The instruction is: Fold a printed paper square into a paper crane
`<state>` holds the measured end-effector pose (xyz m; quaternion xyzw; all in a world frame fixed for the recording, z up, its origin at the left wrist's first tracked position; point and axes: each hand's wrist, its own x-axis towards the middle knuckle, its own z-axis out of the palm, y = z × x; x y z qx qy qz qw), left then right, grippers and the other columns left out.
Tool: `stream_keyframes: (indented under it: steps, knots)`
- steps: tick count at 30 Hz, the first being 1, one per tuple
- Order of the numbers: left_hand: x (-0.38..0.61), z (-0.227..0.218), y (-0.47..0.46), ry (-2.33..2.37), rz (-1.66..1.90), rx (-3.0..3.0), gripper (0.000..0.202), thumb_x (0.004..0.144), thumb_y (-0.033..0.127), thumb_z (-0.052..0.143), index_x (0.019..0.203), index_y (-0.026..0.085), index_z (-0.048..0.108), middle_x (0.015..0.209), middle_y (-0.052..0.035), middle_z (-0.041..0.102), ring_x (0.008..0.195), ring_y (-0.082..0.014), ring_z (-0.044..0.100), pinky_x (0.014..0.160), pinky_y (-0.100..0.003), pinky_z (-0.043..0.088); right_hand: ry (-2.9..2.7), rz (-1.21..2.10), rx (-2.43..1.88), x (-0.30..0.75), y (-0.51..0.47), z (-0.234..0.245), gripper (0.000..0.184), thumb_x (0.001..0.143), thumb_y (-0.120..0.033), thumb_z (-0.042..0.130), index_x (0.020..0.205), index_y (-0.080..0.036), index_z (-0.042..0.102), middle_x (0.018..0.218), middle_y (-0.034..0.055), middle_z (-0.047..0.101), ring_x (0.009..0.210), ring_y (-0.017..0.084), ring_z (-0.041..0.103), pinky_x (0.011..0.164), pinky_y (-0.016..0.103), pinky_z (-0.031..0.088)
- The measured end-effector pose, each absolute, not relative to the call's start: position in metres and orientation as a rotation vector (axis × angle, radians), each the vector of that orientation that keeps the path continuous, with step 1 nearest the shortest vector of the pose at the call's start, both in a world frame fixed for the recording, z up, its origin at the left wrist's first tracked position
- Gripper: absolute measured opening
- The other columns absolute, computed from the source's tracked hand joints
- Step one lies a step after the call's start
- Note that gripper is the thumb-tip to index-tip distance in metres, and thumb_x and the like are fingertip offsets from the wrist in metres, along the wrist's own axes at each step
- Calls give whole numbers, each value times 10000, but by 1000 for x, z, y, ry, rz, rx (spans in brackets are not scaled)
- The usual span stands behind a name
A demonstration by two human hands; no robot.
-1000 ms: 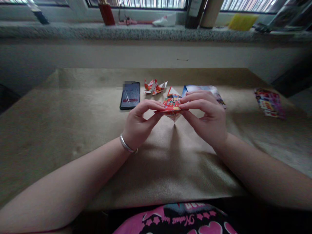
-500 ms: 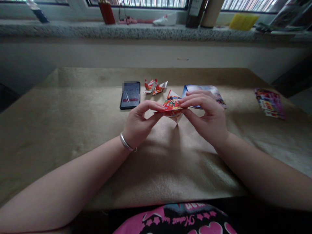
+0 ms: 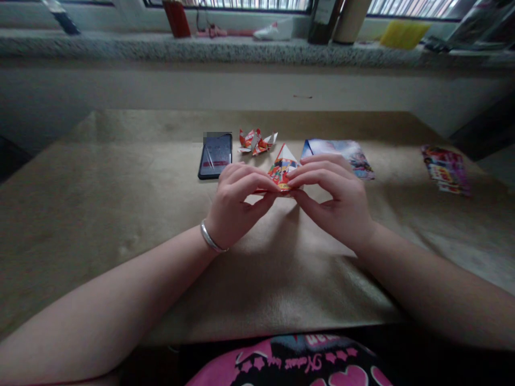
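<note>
Both hands pinch a small folded piece of colourful printed paper (image 3: 282, 167), held just above the brown paper-covered table (image 3: 120, 182). My left hand (image 3: 237, 206), with a silver bangle on its wrist, grips the paper's left side between thumb and fingers. My right hand (image 3: 336, 201) grips the right side the same way. The paper's white-tipped point sticks up between the fingertips; its lower part is hidden behind them.
A dark phone (image 3: 215, 155) lies beyond my left hand. Next to it sits a finished folded paper figure (image 3: 256, 142). A printed sheet (image 3: 341, 155) lies behind my right hand, and another colourful sheet (image 3: 446, 169) at far right. The stone windowsill (image 3: 241, 51) holds several items.
Both hands have drawn closer together and sunk slightly toward the table. The paper's lower point, visible before, is now covered by the fingers.
</note>
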<state>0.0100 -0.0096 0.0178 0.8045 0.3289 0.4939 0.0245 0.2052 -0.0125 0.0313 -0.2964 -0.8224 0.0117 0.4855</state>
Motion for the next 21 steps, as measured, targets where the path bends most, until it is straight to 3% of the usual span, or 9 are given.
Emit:
stream_keyframes:
  steps: [21]
  knots:
    - [9, 12, -5, 1017, 1509, 2702, 81, 786, 274, 655, 738, 237, 601, 746, 19, 661, 720, -148, 557, 750, -331, 429, -2096, 83, -708, 203, -10, 31, 77, 786, -183, 620, 812, -255, 618, 895, 2, 717, 1002, 207, 604, 926, 412, 474]
